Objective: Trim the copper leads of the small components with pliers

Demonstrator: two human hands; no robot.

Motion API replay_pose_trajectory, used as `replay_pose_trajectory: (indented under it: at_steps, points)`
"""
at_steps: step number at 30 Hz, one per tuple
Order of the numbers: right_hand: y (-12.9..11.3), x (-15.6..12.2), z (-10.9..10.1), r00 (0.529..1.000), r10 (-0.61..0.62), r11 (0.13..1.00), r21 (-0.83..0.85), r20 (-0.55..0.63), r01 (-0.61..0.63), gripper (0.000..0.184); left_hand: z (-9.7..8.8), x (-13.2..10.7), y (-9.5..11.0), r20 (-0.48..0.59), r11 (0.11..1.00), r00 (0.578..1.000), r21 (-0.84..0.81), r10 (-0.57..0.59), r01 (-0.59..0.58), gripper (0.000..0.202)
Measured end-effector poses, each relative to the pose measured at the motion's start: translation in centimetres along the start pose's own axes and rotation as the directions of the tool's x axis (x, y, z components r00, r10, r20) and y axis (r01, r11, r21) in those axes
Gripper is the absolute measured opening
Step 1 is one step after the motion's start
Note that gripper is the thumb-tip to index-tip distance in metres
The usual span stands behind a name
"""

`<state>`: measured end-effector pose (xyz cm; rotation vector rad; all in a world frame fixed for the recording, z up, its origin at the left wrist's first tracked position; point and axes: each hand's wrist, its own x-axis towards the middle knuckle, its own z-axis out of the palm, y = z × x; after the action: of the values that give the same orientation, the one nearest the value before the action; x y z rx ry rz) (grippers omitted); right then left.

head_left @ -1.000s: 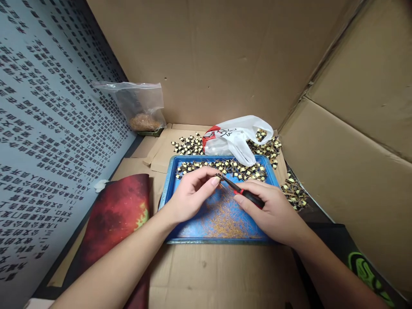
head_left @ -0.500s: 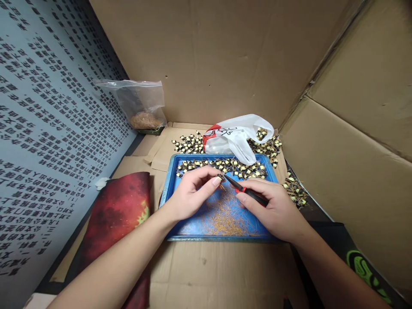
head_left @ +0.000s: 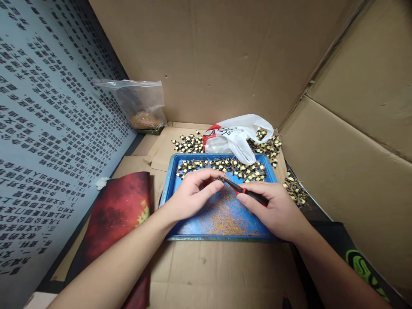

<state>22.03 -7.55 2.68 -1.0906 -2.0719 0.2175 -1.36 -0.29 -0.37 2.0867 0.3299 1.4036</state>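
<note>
Over the blue tray [head_left: 219,237], my left hand [head_left: 189,195] pinches a small transformer [head_left: 221,178] with thin wire leads, mostly hidden by the thumb and fingers. My right hand [head_left: 273,208] is wrapped round pliers [head_left: 252,195] with black and red handles. Their slim dark jaws meet the transformer's leads at my left fingertips; whether the jaws are closed is too small to tell. Several yellow-and-black transformers [head_left: 254,172] lie along the tray's far side. Loose copper-coloured wire clippings [head_left: 228,219] cover its middle and near part.
Behind the tray a white plastic bag [head_left: 240,139] lies among more transformers [head_left: 189,143]. Others lie at the right [head_left: 295,192]. A clear bag [head_left: 144,107] stands back left, a red patterned mat [head_left: 119,206] on the left. Cardboard walls [head_left: 225,60] enclose the back and right.
The pliers' tips have moved slightly left and down onto the leads. The transformer has turned between my left fingers, its yellow face now hidden. Both arms stay nearly still.
</note>
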Motion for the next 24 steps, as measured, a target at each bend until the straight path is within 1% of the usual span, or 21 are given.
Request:
replay_pose_trajectory:
  at_steps: [5, 10, 12, 17, 21, 24]
  points:
    - [-0.14, 0.07, -0.07, 1.000, 0.017, 1.000, -0.006, 0.000, -0.017, 0.026, 0.00, 0.18, -0.08, 0.019, 0.997, 1.000, -0.070, -0.017, 0.018, 0.025]
    - [-0.14, 0.12, -0.12, 0.999, 0.035, 0.999, -0.006, 0.007, -0.035, 0.027, 0.06, 0.13, -0.26, 0.057, 0.995, 0.997, -0.090, -0.046, 0.051, 0.027]
    - [-0.16, 0.17, -0.10, 0.999, 0.049, 0.999, -0.007, 0.009, -0.049, 0.028, 0.06, 0.10, -0.30, 0.058, 0.999, 0.997, -0.033, -0.041, 0.043, 0.029]
    - [-0.22, 0.18, -0.08, 0.997, 0.077, 0.996, -0.045, 0.015, -0.076, 0.032, -0.07, 0.09, -0.28, 0.038, 0.972, 0.999, 0.232, 0.029, -0.037, 0.026]
    - [-0.18, 0.06, -0.15, 0.996, 0.085, 0.995, -0.061, 0.027, -0.083, 0.034, -0.15, 0.12, -0.15, 0.056, 0.934, 0.995, 0.344, 0.083, -0.097, 0.023]
    - [-0.17, 0.03, -0.18, 0.995, 0.092, 0.994, -0.058, 0.027, -0.091, 0.034, -0.20, 0.21, -0.19, 0.053, 0.916, 0.994, 0.386, 0.098, -0.112, 0.023]
